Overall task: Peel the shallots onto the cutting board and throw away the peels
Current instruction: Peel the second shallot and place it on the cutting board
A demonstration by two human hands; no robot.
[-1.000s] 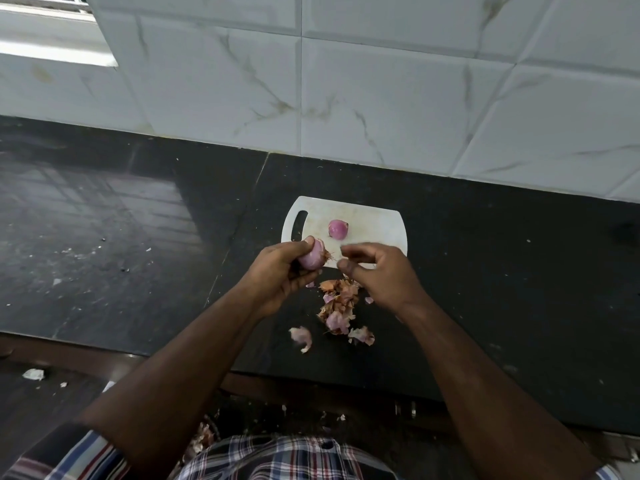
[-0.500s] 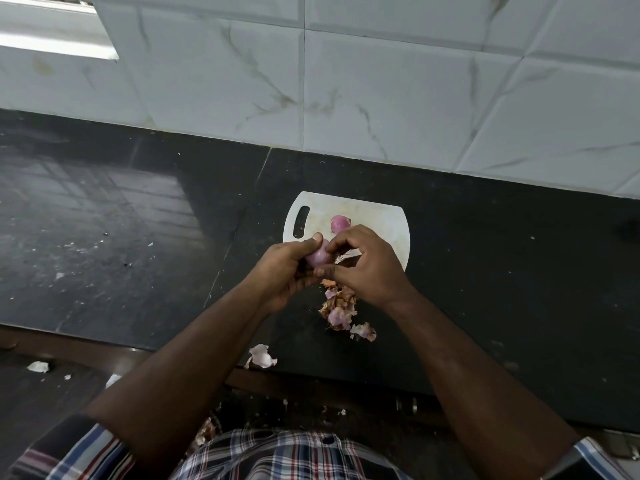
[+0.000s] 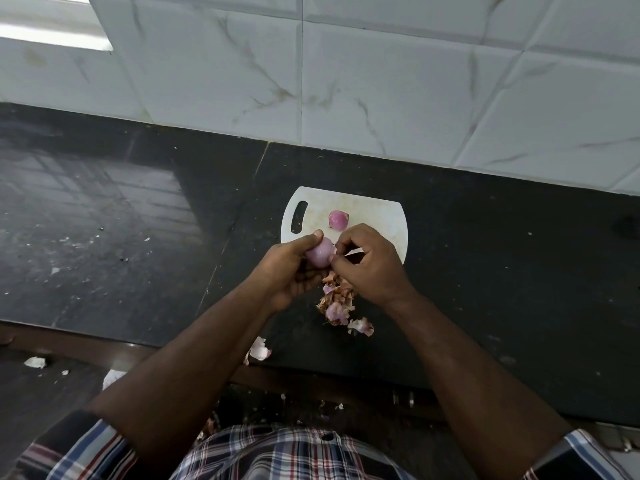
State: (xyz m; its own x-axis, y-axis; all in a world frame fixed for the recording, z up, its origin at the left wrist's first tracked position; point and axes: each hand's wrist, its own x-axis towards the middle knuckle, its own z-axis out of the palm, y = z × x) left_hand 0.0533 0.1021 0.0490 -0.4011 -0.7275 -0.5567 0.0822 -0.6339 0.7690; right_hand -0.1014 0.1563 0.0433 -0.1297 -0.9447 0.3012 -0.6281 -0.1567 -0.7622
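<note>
- Since a second ago, the right hand (image 3: 370, 263) has closed back onto the shallot (image 3: 320, 252) the left hand (image 3: 291, 268) grips, pinching its skin.
- One peel (image 3: 259, 349) dropped to the lower surface edge; peeling continues.

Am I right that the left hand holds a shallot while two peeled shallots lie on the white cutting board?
Not quite: the head view shows only one peeled shallot on the white cutting board. The left hand does hold a shallot.

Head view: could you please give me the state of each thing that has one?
Shallot on the cutting board: peeled, lying loose.
Shallot in hand: mostly peeled, held above the counter.
Left hand: grips that shallot.
Right hand: pinches at it.
Peels: piled on the counter.
</note>
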